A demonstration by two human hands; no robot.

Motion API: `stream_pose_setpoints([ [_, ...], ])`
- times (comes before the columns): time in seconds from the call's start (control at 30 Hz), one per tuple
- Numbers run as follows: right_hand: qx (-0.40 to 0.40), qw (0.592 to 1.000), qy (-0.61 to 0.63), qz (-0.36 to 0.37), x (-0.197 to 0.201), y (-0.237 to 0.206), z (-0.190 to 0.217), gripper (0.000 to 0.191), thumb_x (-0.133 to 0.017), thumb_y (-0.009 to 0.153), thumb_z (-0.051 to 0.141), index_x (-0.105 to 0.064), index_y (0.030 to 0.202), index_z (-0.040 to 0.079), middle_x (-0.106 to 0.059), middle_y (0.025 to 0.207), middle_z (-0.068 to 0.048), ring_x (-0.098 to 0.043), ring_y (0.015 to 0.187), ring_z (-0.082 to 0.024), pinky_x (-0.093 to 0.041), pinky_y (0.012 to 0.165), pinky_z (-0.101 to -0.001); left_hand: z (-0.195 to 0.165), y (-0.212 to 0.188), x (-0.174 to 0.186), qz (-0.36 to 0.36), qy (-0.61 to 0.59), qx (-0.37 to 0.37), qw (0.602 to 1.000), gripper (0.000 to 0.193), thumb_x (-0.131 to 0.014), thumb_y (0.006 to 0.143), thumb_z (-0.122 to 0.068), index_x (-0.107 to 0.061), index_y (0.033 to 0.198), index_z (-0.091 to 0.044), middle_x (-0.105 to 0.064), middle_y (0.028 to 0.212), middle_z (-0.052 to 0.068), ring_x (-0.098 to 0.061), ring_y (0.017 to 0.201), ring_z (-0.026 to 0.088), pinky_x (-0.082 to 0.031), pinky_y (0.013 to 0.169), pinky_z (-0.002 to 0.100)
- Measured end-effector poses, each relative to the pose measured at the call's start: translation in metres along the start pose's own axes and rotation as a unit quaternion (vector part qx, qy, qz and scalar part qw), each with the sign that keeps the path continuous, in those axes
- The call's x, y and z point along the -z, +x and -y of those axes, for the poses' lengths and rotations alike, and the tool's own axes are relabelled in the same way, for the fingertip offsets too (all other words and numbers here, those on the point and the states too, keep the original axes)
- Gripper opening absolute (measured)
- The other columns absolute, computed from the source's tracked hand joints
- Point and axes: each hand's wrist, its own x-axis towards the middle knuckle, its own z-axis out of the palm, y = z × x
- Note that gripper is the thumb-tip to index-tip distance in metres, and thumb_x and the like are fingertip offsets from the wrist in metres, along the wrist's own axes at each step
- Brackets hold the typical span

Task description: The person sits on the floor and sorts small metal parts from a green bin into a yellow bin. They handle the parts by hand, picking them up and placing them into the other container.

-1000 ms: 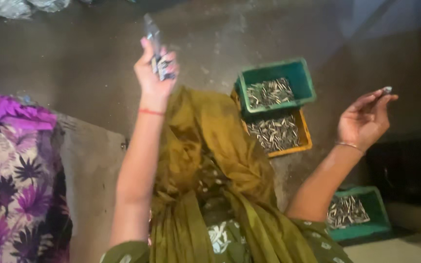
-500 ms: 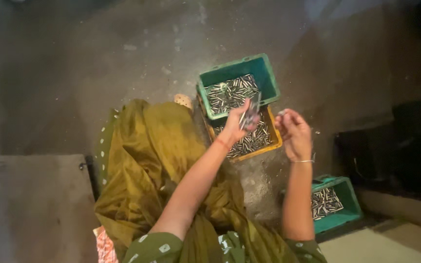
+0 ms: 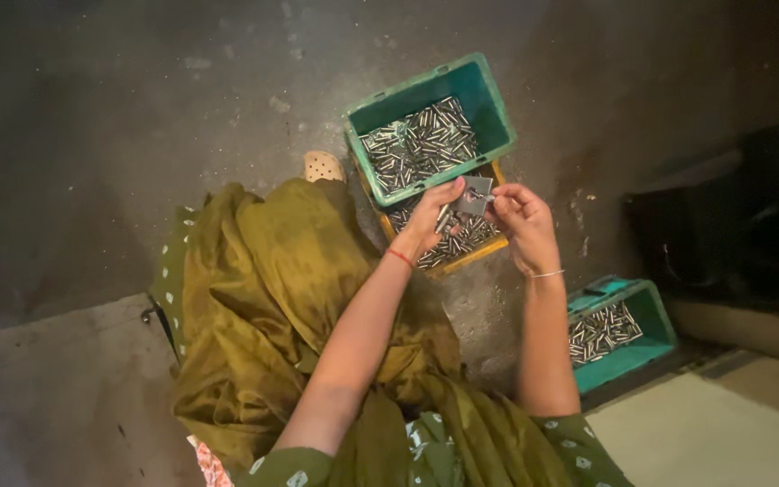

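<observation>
Over the stacked crates at about one o'clock from the seated person, both hands meet. The left hand (image 3: 433, 215) is curled around a small flat grey metal piece (image 3: 474, 195), pinching it with a slim silvery pin beside its fingers, though whether pin and plate are joined is too small to tell. The right hand (image 3: 523, 224) is closed at the fingertips against the right edge of the same piece, so the piece sits between the two hands, just above the orange crate (image 3: 480, 257).

That orange crate holds a layer of small silvery metal pins, and the green crate (image 3: 489, 99) resting partly on it at twelve o'clock is roughly half covered with the same pins. A second teal crate (image 3: 651, 334) lies at about four o'clock, well apart from the hands, with a thinner scatter of pins on its bottom.

As a judgement, the work looks well in hand but far from finished: many loose pins remain in all three crates, and only one piece is being handled. An olive-green cloth (image 3: 272, 298) covers the lap at nine o'clock, on a dark concrete floor (image 3: 119, 117).
</observation>
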Motion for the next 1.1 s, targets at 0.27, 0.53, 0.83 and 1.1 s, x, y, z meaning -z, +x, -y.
stream_pose_setpoints([
  [0.27, -0.005, 0.998, 0.036, -0.047, -0.025, -0.012, -0.007, 0.02, -0.067, 0.098, 0.003, -0.064, 0.117, 0.0, -0.071, 0.105, -0.008, -0.069, 0.09, -0.014, -0.059, 0.085, -0.0273, -0.011, -0.015, 0.005, -0.042, 0.009, -0.003, 0.999, 0.036, -0.064, 0.103, -0.039, -0.066, 0.099, -0.003, -0.066, 0.084, 0.004, -0.058, 0.059, 0.01, -0.041, 0.042, 0.025],
  [0.53, 0.075, 0.985, -0.141, -0.067, -0.014, -0.021, 0.015, 0.017, -0.073, 0.095, 0.0, -0.066, 0.111, 0.001, -0.071, 0.106, -0.012, -0.07, 0.092, -0.017, -0.06, 0.086, -0.0306, -0.033, -0.011, -0.002, -0.099, -0.137, -0.033, 0.985, 0.037, -0.062, 0.099, -0.046, -0.059, 0.098, -0.009, -0.06, 0.079, 0.003, -0.058, 0.061, 0.013, -0.042, 0.043, 0.026],
  [0.83, 0.279, 0.817, -0.498, -0.08, -0.092, -0.049, 0.03, 0.031, -0.082, 0.085, 0.008, -0.074, 0.115, 0.006, -0.071, 0.115, -0.011, -0.067, 0.108, -0.023, -0.053, 0.097, -0.0343, -0.019, -0.016, -0.013, -0.111, -0.144, 0.0, 0.983, 0.036, -0.062, 0.096, -0.048, -0.061, 0.1, -0.012, -0.063, 0.081, 0.002, -0.06, 0.06, 0.013, -0.043, 0.042, 0.027],
  [1.1, 0.26, 0.77, -0.578, -0.076, -0.145, -0.06, 0.028, 0.031, -0.086, 0.079, 0.014, -0.079, 0.109, 0.01, -0.069, 0.099, -0.011, -0.065, 0.095, -0.031, -0.052, 0.082, -0.0413, -0.012, -0.014, -0.008, -0.121, -0.176, -0.007, 0.977, 0.04, -0.064, 0.098, -0.053, -0.063, 0.096, -0.012, -0.06, 0.07, 0.0, -0.054, 0.048, 0.01, -0.037, 0.035, 0.023],
])
